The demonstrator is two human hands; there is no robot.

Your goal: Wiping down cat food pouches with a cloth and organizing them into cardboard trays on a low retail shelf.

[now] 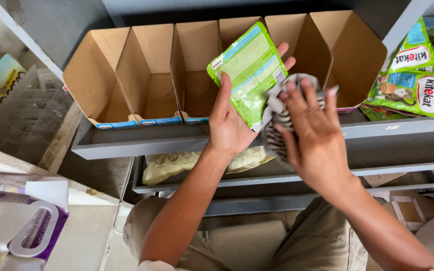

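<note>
Grey metal shelving is seen under even daylight, carrying a row of open cardboard display boxes. A grey wall is noted behind; pale floor below.

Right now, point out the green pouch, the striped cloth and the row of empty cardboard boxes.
green pouch (249, 70), head view, middle of its printed back.
striped cloth (277, 138), head view, lower striped part under the right hand.
cardboard boxes (149, 55), head view, inner wall of the second box from the left.

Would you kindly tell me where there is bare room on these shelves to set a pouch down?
The open cardboard boxes on the upper shelf show bare floors. The shelf's right end is crowded with green pouches; the lower shelf holds pale packets.
</note>
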